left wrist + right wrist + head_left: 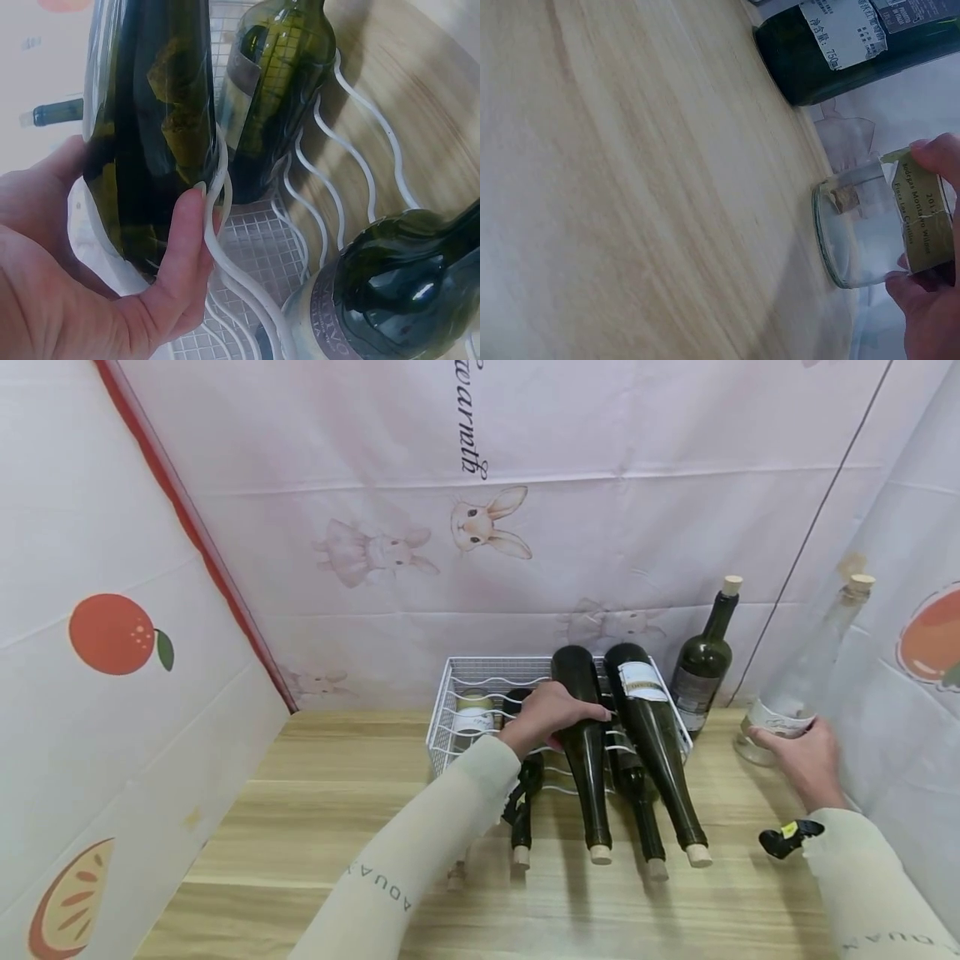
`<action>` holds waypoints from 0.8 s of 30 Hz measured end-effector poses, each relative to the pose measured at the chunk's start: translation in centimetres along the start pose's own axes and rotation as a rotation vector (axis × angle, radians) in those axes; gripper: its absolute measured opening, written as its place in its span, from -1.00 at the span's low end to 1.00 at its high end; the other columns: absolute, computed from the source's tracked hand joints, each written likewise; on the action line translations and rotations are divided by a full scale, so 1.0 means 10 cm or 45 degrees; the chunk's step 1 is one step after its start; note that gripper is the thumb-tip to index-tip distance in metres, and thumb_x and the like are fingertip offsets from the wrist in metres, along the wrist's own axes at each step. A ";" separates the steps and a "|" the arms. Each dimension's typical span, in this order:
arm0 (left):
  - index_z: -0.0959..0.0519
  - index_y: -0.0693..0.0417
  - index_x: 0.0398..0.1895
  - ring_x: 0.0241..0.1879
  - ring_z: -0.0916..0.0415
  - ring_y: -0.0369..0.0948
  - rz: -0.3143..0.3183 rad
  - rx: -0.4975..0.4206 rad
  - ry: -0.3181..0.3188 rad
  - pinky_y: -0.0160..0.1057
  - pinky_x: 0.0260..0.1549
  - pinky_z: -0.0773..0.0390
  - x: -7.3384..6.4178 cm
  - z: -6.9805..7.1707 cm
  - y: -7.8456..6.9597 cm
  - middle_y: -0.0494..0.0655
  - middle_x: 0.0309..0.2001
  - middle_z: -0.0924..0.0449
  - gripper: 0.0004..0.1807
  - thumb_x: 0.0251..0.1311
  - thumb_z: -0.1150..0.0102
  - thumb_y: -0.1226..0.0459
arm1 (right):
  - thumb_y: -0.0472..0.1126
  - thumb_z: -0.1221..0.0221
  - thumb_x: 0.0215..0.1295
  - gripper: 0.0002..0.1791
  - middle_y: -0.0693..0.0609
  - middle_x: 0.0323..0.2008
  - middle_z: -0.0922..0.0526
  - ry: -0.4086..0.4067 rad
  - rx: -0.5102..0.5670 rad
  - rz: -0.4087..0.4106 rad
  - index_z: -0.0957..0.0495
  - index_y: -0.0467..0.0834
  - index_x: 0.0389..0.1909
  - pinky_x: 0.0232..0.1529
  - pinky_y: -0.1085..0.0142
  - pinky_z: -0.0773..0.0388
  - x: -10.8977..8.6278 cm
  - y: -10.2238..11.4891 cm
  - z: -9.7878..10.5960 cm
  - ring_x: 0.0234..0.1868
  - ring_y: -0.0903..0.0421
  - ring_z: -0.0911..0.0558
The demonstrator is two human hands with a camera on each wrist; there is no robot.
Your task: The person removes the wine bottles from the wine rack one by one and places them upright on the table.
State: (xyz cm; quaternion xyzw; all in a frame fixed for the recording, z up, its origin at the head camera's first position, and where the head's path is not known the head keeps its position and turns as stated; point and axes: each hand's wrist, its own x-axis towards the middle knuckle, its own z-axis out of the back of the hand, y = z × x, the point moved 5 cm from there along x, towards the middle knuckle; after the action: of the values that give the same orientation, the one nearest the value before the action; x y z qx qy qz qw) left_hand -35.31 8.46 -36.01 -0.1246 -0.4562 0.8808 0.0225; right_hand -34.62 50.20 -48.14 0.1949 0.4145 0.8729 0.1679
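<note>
Possibly fabric backdrop [570, 539] beyond wood-grain tabletop [337, 785]

Sheet-walled booth [315, 435], rabbit-print backdrop [600, 543], fruit-print sheets [82, 752] both sides, wood-grained tabletop [315, 793]

Smooth, glossy glass in the dark green bottles [577, 685], transparent and shiny in the clear bottle [806, 660], with matt, cork-like stoppers [601, 855] and a matt paper label [928, 214]. Smooth, white-coated wire, seemingly metal, in the rack [255, 236]; low-sheen wood grain on the tabletop [300, 810]. Creased, faintly glossy finish on the wall sheeting [375, 443]; soft, matt cloth in the cream sleeves [420, 860].
</note>
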 end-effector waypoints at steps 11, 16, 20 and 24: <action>-0.52 0.02 -0.58 -0.49 -0.66 -0.09 0.030 -0.060 -0.012 -0.06 -0.62 -0.73 0.01 -0.05 0.00 -0.06 -0.39 -0.57 -0.55 -0.04 -0.61 -0.02 | 0.08 -0.39 0.25 -0.07 -0.38 0.19 -0.49 0.052 -0.035 0.025 -0.25 -0.47 0.38 -0.22 0.50 -0.29 0.00 -0.03 0.04 -0.14 0.19 -0.45; -0.60 0.10 -0.42 -0.45 -0.67 -0.07 0.025 -0.110 -0.011 -0.02 -0.59 -0.74 0.04 -0.04 0.02 0.00 -0.32 -0.62 -0.57 -0.04 -0.60 -0.01 | 0.07 -0.41 0.24 -0.14 -0.39 0.12 -0.55 0.069 -0.057 0.077 -0.34 -0.47 0.30 -0.25 0.47 -0.33 0.01 0.00 0.05 -0.26 0.40 -0.40; -0.62 0.13 -0.34 -0.43 -0.65 -0.08 0.029 -0.148 -0.006 0.05 -0.51 -0.77 0.04 -0.02 0.03 0.03 -0.30 -0.63 -0.56 -0.04 -0.58 0.01 | 0.04 -0.43 0.23 -0.19 -0.44 0.09 -0.58 0.110 -0.091 0.125 -0.40 -0.49 0.24 -0.27 0.45 -0.37 0.02 0.06 0.05 -0.31 0.44 -0.40; -0.61 0.12 -0.37 -0.46 -0.64 -0.09 0.034 -0.161 0.006 0.11 -0.42 -0.78 0.03 -0.02 0.03 0.02 -0.32 -0.62 -0.59 -0.02 -0.57 0.02 | 0.05 -0.42 0.25 -0.21 -0.49 0.07 -0.59 0.156 -0.140 0.136 -0.42 -0.51 0.21 -0.27 0.39 -0.43 0.03 0.11 0.06 -0.27 0.19 -0.56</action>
State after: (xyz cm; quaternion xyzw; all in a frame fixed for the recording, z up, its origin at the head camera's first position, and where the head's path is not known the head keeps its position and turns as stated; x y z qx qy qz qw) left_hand -35.55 8.45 -36.43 -0.1339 -0.5091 0.8502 0.0039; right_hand -34.73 50.12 -46.88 0.1536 0.3645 0.9123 0.1059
